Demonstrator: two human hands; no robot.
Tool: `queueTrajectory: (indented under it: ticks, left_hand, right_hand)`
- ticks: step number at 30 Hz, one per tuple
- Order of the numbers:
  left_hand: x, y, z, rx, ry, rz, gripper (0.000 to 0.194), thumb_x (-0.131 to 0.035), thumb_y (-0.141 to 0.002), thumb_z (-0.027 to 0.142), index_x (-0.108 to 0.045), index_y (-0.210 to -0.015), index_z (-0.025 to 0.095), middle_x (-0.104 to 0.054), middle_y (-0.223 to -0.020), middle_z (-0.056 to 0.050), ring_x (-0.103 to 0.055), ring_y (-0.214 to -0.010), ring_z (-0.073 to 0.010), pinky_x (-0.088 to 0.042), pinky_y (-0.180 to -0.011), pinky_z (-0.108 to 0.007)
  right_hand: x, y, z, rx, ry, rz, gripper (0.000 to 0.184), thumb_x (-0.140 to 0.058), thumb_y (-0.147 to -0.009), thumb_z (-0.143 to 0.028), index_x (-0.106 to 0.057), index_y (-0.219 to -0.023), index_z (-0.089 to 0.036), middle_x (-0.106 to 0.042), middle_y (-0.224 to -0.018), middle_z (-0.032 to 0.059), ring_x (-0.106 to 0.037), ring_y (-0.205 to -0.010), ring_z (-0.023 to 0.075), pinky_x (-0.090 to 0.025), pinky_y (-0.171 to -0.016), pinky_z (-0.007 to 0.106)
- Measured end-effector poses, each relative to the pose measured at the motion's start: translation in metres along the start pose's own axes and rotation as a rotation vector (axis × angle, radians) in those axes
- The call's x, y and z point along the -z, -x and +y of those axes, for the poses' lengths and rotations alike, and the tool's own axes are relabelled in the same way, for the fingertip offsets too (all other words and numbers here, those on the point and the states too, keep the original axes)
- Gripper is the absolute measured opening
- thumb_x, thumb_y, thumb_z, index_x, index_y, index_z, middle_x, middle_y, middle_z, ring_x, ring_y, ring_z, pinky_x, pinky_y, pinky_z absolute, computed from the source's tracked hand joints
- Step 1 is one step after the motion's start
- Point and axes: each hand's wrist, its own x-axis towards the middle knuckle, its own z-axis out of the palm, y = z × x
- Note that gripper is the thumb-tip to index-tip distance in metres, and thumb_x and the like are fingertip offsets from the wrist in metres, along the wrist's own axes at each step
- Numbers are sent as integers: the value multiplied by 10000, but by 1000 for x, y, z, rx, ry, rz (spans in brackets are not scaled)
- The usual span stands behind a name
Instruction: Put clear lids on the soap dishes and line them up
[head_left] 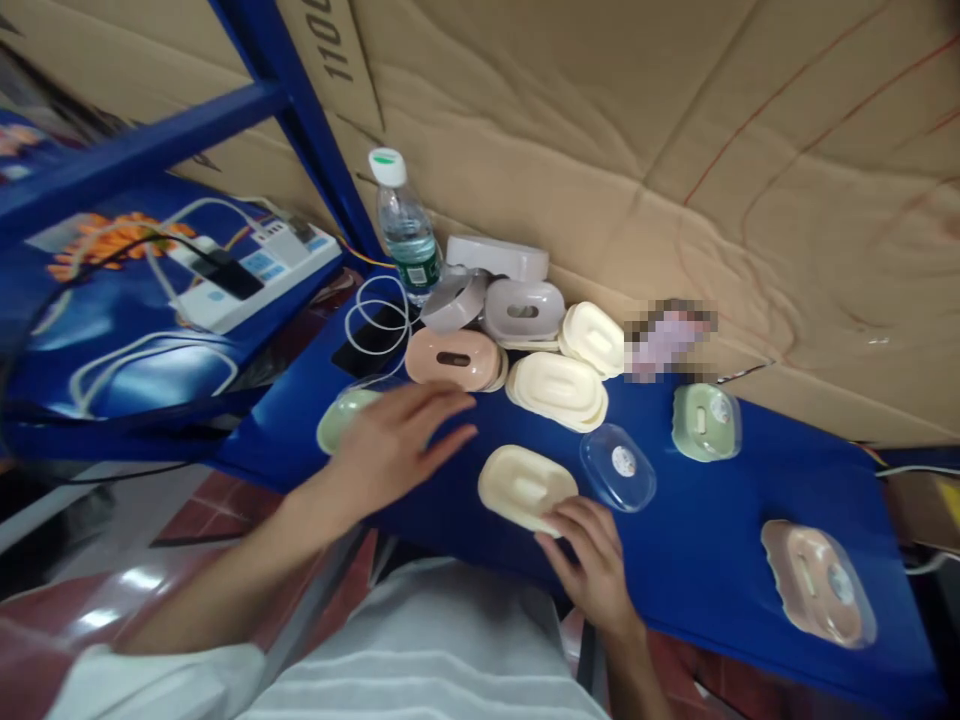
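A cream oval plastic dish (527, 486) with a raised middle lies at the front of the blue table. My right hand (591, 560) pinches its near right edge between thumb and fingers. To the left, my left hand (401, 440) hovers with fingers stretched out and nothing in them. Just beyond its fingertips sits a peach oval piece (454, 360) with a slot. Partly behind that wrist shows a light green piece (341, 415). A clear oval lid (619, 468) with a round sticker rests right of the cream dish.
Behind are stacked cream dishes (559, 388), grey slotted pieces (523, 310) and a water bottle (409, 235). Lidded green (705, 422) and peach (819, 585) boxes stand to the right. A white cable (379, 315) coils at left, near a power strip (259, 280). Cardboard (562, 130) backs the table.
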Motion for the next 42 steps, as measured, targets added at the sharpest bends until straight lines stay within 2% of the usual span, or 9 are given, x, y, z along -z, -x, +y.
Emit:
queueTrajectory:
  ticks: [2,5,9,13,20,29,33,37,42]
  left_hand:
    - [2,-27,-14,131,-151,112,273,-670,-1049,343,-698,-1295,228,-751,-1307,-122,-732,-1186,-311,-589,-1001,-439]
    - [-1,-60,-32,258,-274,93,402,-675,-1023,373,-661,-1384,195,-639,-1501,-201,-618,-1373,-420,-527,-1090,-567]
    - [-4,-71,-46,310,-224,14,387,-614,-1032,336,-638,-1389,188,-679,-1420,-188,-636,-1346,-404,-534,-1078,-547]
    - [11,-55,-48,290,-109,-14,384,-558,-1066,375,-602,-1409,208,-733,-1276,-121,-718,-1205,-332,-582,-1014,-461]
    - [37,-7,-33,28,56,3,338,-605,-1084,255,-565,-1419,232,-671,-1404,-112,-660,-1368,-281,-554,-1176,-468]
    - [-23,46,22,-289,321,-209,446,-555,-973,-44,-612,-1345,195,-669,-1432,-139,-555,-1513,-272,-541,-1240,-464]
    - [-46,48,21,-285,405,-271,460,-534,-953,-64,-617,-1321,199,-623,-1504,-162,-491,-1574,-276,-514,-1268,-465]
    - [-51,48,18,-228,438,-294,468,-552,-979,3,-581,-1406,193,-511,-1637,-203,-355,-1656,-334,-483,-1286,-536]
    - [-60,55,23,-151,351,-262,492,-768,-979,397,-604,-1388,180,-499,-1644,-252,-424,-1602,-430,-489,-1245,-640]
  right_hand:
    - [-6,6,-1,-11,4,7,128,-722,-1041,-225,-726,-1169,-224,-783,-1097,58,-730,-1081,225,-610,-954,398]
    - [-11,12,-3,-36,24,-8,113,-702,-1054,-241,-724,-1164,-228,-783,-1120,62,-733,-1101,232,-598,-969,401]
    - [-14,13,-2,-72,26,-52,116,-671,-1068,-234,-724,-1171,-238,-778,-1142,65,-731,-1126,235,-594,-982,402]
    - [-16,9,2,-75,33,-100,138,-664,-1070,-236,-730,-1191,-249,-770,-1173,71,-726,-1158,249,-595,-989,427]
    - [-15,0,13,-67,40,-201,175,-647,-1075,-230,-719,-1230,-271,-721,-1315,91,-686,-1286,280,-608,-1067,489]
    - [-2,7,24,-95,69,47,952,-820,-964,-318,-248,-1722,-374,-122,-1811,177,-478,-1572,400,-558,-1182,625]
    - [4,-4,25,-78,115,-67,720,-790,-987,-286,-468,-1629,-338,-355,-1746,163,-516,-1547,383,-578,-1175,566]
    - [0,-11,13,-114,124,26,324,-713,-1025,-187,-698,-1335,-280,-686,-1416,122,-688,-1331,296,-603,-1087,484]
    - [-11,-6,-3,-134,183,25,257,-749,-1018,-231,-709,-1267,-283,-775,-1251,61,-685,-1288,280,-468,-1171,507]
